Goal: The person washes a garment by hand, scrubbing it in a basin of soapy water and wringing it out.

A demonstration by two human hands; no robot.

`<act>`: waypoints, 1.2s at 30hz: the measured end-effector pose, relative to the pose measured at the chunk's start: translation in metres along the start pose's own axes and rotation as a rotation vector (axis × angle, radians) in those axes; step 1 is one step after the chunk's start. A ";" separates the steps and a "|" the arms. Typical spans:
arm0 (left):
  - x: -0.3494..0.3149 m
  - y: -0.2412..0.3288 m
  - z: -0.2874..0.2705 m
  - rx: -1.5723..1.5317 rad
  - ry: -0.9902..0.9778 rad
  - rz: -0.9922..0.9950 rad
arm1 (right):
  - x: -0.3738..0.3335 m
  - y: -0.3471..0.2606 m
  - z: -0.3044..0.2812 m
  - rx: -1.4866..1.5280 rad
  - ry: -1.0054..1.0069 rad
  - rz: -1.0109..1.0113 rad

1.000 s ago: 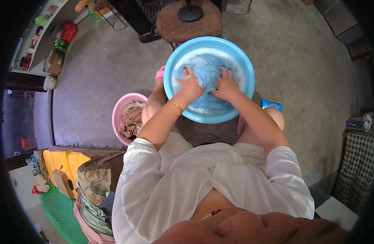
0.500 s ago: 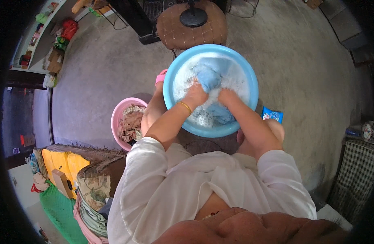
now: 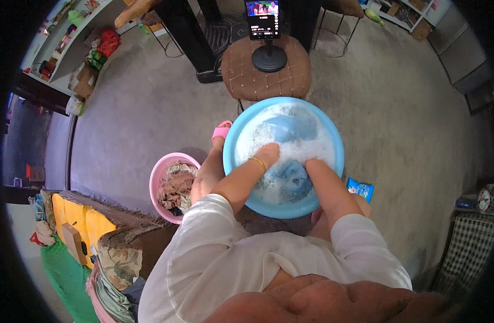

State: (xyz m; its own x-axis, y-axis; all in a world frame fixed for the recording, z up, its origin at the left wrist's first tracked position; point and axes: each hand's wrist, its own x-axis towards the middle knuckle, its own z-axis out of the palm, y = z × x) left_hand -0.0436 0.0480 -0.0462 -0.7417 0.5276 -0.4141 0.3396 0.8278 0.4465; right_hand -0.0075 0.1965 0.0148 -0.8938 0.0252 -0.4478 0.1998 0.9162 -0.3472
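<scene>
Blue basin (image 3: 282, 211) between my legs (image 3: 208, 169), probably for two-handed reach | blue cloth (image 3: 296, 176) inside, toward near and far edges | my left hand (image 3: 269, 152) and right hand (image 3: 313, 164) sunk in suds (image 3: 318, 147) | fingers hidden, grip I can't tell

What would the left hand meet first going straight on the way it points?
The left hand is partly sunk in white suds; ahead, the first solid thing is likely the blue cloth toward the basin's far side. Its fingers are hidden, so depth is unclear.
</scene>
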 end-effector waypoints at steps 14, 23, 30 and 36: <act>0.016 -0.008 -0.015 0.111 -0.075 0.024 | -0.018 -0.016 -0.035 0.006 -0.106 0.092; -0.036 0.041 -0.047 -0.892 0.417 0.071 | 0.019 0.055 0.004 0.313 0.238 -0.026; -0.089 0.056 -0.074 -0.929 0.405 0.146 | -0.034 0.050 -0.034 0.821 -0.012 -0.225; -0.116 0.056 -0.063 -0.507 0.439 0.318 | -0.060 0.026 -0.048 0.793 0.135 0.007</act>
State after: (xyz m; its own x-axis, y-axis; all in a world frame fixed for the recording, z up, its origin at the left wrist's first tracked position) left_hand 0.0250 0.0208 0.0771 -0.8510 0.5148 0.1042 0.3469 0.4020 0.8474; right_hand 0.0324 0.2381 0.0719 -0.9222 0.1245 -0.3660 0.3857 0.3599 -0.8495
